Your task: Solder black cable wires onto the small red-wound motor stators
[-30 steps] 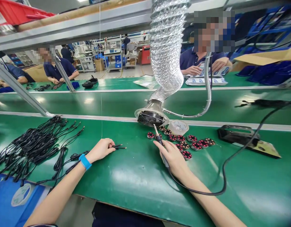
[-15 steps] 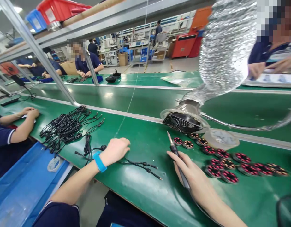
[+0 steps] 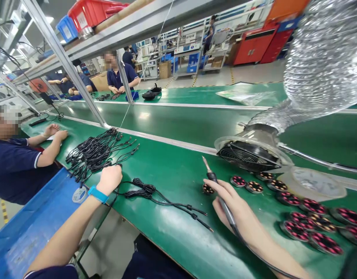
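The right hand (image 3: 238, 211) has its grip closed round a soldering iron (image 3: 212, 177) above the tabletop (image 3: 172, 166), its slanting axis aiming the tip at the far edge. A black cable (image 3: 143, 188) lies by the near edge, ends pointing right. The left hand's (image 3: 111, 179) curled grip hides any contents; I cannot tell.

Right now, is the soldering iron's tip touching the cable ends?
No, the right hand holds the soldering iron with its tip apart from the cable ends.
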### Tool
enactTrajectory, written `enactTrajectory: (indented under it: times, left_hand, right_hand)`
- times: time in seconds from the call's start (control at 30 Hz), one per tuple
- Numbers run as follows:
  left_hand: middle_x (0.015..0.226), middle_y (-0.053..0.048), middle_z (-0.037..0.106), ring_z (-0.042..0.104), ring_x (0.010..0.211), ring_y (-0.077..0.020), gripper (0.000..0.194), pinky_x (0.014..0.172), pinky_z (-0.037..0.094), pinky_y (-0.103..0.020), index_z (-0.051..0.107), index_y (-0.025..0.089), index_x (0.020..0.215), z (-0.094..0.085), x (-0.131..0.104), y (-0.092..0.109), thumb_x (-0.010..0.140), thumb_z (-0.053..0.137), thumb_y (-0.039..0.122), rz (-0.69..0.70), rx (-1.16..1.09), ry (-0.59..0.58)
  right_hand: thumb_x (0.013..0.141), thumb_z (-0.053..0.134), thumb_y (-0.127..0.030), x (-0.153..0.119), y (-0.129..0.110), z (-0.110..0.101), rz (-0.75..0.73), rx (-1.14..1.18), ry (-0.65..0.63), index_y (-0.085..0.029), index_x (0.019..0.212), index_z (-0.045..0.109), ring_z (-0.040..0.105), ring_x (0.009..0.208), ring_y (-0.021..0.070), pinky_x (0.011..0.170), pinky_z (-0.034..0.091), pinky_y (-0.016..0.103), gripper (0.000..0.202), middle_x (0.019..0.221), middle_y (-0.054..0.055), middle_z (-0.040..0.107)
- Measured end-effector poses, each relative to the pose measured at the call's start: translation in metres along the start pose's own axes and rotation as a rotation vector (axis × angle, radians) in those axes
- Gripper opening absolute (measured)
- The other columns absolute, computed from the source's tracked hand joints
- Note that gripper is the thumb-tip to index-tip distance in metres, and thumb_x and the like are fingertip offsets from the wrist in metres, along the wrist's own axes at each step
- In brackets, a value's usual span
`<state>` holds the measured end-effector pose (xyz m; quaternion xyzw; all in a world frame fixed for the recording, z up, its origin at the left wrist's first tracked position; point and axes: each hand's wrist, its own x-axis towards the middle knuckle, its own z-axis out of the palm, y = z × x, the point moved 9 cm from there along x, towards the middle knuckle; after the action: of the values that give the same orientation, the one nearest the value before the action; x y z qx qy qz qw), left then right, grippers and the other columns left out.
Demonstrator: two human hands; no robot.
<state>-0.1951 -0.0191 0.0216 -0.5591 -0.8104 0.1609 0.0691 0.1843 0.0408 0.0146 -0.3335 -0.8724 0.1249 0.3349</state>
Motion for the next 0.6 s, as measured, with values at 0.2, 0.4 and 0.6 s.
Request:
enactTrajectory:
  times: [0.2, 0.4, 0.6]
  left_hand:
    - [0.095, -0.02, 0.066, 0.069, 0.083, -0.0356, 0.035, 0.065, 0.05, -0.039, 0.063, 0.009, 0.104, -0.031, 0.011, -0.043, 0.093, 0.034, 0.024, -0.006, 0.142, 0.105]
    - [0.114, -0.017, 0.059, 0.063, 0.099, -0.0321, 0.055, 0.085, 0.053, -0.041, 0.065, 0.01, 0.102, -0.074, 0.038, -0.04, 0.088, 0.041, 0.058, 0.116, -0.239, 0.23]
    - [0.099, -0.007, 0.07, 0.062, 0.081, -0.0188, 0.053, 0.077, 0.051, -0.029, 0.072, 0.018, 0.088, -0.098, 0.014, 0.134, 0.092, 0.037, 0.057, 0.614, -0.927, -0.166]
  right_hand:
    - [0.083, 0.039, -0.003, -0.008, 0.014, -0.007, 0.057, 0.053, 0.057, -0.024, 0.139, 0.047, 0.066, 0.106, 0.0206, 0.089, 0.054, 0.03, 0.06, 0.127, 0.013, 0.057]
    - [0.09, 0.036, -0.005, -0.005, 0.019, -0.003, 0.085, 0.175, 0.008, -0.02, 0.143, 0.043, 0.063, 0.109, 0.0186, 0.097, 0.051, 0.034, 0.055, 0.123, 0.013, 0.057]
    - [0.096, 0.045, -0.014, 0.002, 0.017, 0.006, 0.049, 0.275, 0.029, -0.022, 0.14, 0.044, 0.061, 0.108, 0.0184, 0.099, 0.05, 0.035, 0.045, 0.122, 0.011, 0.057]
